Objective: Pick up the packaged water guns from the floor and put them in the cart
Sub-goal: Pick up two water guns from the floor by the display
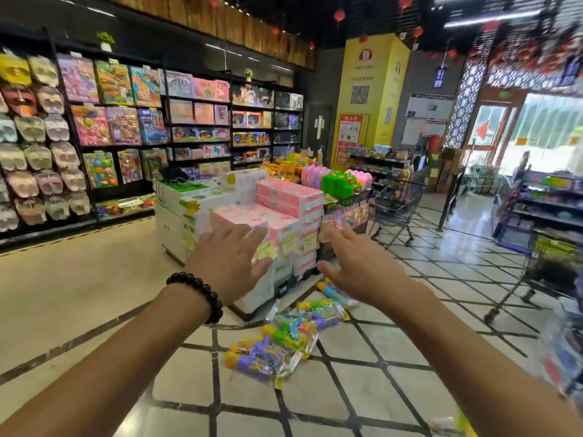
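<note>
- both hands, left (228, 263) and right (362, 272), spread wide, nothing held
- water gun packs (284, 339) on floor at 6 o'clock below them, row running toward 1 o'clock; right hand closer
- cart (394, 203) at 1 o'clock

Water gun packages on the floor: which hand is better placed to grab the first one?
Probably the right hand: it hovers above the blue-and-yellow packaged water gun; the left hand is over the tissue stack.
</note>
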The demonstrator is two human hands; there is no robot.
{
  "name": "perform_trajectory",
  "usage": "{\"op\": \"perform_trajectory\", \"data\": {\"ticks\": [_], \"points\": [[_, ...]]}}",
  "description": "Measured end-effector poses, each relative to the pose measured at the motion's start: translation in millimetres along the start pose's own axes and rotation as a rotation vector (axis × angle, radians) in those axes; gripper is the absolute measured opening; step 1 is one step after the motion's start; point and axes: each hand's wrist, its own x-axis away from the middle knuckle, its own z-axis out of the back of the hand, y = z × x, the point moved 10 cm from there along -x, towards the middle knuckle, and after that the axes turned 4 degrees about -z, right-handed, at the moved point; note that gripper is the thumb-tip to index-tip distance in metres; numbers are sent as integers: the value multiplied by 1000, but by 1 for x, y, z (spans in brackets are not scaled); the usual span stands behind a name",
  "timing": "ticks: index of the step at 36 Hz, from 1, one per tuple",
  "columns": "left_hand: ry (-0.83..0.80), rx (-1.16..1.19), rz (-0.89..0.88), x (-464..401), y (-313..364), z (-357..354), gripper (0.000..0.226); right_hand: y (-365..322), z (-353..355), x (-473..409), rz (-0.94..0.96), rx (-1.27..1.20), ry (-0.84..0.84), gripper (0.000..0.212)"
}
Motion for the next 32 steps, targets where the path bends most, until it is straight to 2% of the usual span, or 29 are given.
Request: {"op": "perform_trajectory", "data": {"ticks": [5, 14, 24, 32], "points": [[-47, -25, -46, -67, -18, -62, 59, 20, -51, -62, -20, 75, -36, 59], [-130, -27, -72, -194, -38, -184, 58, 95, -165, -183, -55, 38, -131, 56], [-180, -5, -34, -353, -60, -294, 59, 178, -259, -349, -32, 22, -186, 56], [-261, 64, 39, -412, -103, -408, 60, 202, -362, -440, 4, -34, -273, 62]]}}
